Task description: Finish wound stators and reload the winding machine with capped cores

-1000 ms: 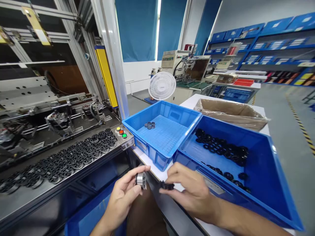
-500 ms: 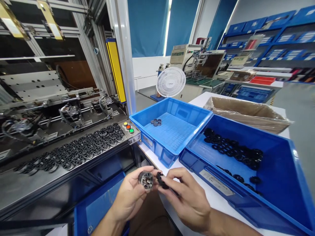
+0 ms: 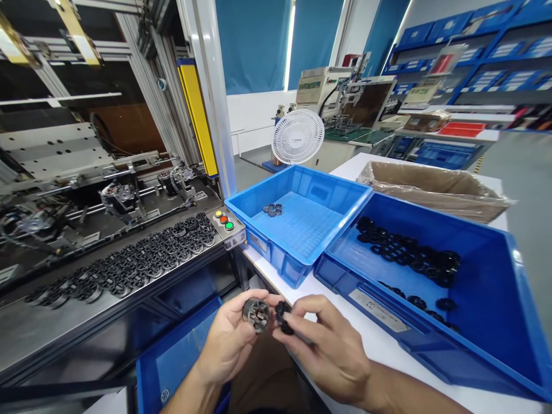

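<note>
Between the thumb and fingers of my left hand is a round metal motor stator, its slotted face turned toward me. My right hand pinches a black plastic end cap with a notched, wheel-like outline, just right of the stator. A narrow gap shows between the two parts. The right fingertips partly cover the cap. Both hands are above my lap, in front of the white table's edge.
Rows of stators line the metal ledge at left, by a button box. One blue bin holds a few stators; another blue bin holds black caps. Behind stand a plastic-lined carton and a white fan.
The stator has turned slightly in my left hand, and the black cap shows more of its face. Both hands stay in nearly the same place. The view has shifted a little.
</note>
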`<state>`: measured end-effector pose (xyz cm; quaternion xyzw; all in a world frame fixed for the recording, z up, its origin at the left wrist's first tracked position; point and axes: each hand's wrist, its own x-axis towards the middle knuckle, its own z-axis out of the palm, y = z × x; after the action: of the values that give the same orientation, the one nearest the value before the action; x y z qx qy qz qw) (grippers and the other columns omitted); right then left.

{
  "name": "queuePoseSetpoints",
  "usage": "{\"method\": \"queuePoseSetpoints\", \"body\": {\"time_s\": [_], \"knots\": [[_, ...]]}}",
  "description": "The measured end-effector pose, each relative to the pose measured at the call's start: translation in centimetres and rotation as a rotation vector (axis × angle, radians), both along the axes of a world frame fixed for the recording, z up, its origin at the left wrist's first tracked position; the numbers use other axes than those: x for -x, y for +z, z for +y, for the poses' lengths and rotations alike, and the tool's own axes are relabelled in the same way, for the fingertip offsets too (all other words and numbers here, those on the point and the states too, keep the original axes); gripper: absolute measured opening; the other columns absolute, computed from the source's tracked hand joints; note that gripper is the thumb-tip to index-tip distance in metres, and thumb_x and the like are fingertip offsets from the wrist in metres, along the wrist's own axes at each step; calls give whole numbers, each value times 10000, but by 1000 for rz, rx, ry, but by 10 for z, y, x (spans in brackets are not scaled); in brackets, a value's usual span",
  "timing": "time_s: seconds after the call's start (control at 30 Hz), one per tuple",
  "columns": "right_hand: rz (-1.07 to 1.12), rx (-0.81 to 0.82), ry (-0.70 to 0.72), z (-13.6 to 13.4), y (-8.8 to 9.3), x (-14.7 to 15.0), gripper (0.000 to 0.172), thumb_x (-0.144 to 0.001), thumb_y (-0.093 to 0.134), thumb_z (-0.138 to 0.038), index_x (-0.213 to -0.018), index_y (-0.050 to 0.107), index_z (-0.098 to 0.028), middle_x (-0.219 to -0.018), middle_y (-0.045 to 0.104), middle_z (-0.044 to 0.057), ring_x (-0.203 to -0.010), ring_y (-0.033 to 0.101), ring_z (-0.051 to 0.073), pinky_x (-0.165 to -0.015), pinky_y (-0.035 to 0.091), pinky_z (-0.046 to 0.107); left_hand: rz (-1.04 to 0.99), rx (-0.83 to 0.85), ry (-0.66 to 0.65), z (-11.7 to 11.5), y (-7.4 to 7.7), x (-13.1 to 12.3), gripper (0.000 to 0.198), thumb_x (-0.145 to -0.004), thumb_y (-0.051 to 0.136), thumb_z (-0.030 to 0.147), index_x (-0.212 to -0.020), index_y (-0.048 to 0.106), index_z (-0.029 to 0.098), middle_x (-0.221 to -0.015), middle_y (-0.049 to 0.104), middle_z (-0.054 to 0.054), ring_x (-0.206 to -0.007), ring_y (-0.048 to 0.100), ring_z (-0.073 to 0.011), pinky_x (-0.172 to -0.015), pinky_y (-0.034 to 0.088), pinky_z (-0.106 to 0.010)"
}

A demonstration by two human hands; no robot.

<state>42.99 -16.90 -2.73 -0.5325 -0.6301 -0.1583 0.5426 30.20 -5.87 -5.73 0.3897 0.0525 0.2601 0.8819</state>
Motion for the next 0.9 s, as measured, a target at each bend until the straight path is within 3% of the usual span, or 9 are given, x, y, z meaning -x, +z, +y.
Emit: {"method": "queuePoseSetpoints", "body": {"time_s": [0.1,0.27,0.37,0.47,0.67,0.9], "knots": [[-67,59,37,3,-3,1,30,-891,651,-185,-903,663,-160,-751,612,45,-704,632,155,-609,546,250,73,-124,97,-2,1,1,444,-671,858,302,-1091,744,213,-1048,774,-109,-972,719,-233,-873,544,-280],[-82,146,139,5,-2,-1,66,-908,586,-142,-929,639,-175,-790,624,55,-726,622,159,-651,553,269,131,-218,190,-5,8,7,428,-622,878,177,-1034,767,205,-972,786,-104,-857,742,-230,-779,581,-277],[-27,124,166,3,-2,-4,170,-874,593,-94,-1017,604,-186,-865,639,62,-790,642,168,-686,566,280,131,-227,218,-8,10,8,425,-612,879,156,-1021,776,207,-947,790,-99,-844,745,-227,-762,585,-260],[-25,130,180,3,0,-7,285,-861,580,-66,-1117,588,-192,-988,633,92,-897,648,184,-743,582,307,137,-236,216,-8,11,8,425,-616,872,136,-1019,780,233,-933,796,-76,-863,747,-220,-771,579,-235],[-130,125,182,6,3,-12,238,-915,618,-213,-1146,573,-171,-990,648,106,-909,639,201,-779,577,372,143,-231,211,-8,13,10,424,-603,875,113,-997,788,242,-871,800,-47,-775,742,-162,-717,565,-170],[-156,129,270,7,5,-16,308,-909,589,-120,-1204,539,-189,-976,655,99,-931,633,208,-798,580,395,181,-220,188,-10,12,11,431,-589,886,140,-997,788,239,-857,800,-55,-790,745,-203,-721,586,-231]]}}
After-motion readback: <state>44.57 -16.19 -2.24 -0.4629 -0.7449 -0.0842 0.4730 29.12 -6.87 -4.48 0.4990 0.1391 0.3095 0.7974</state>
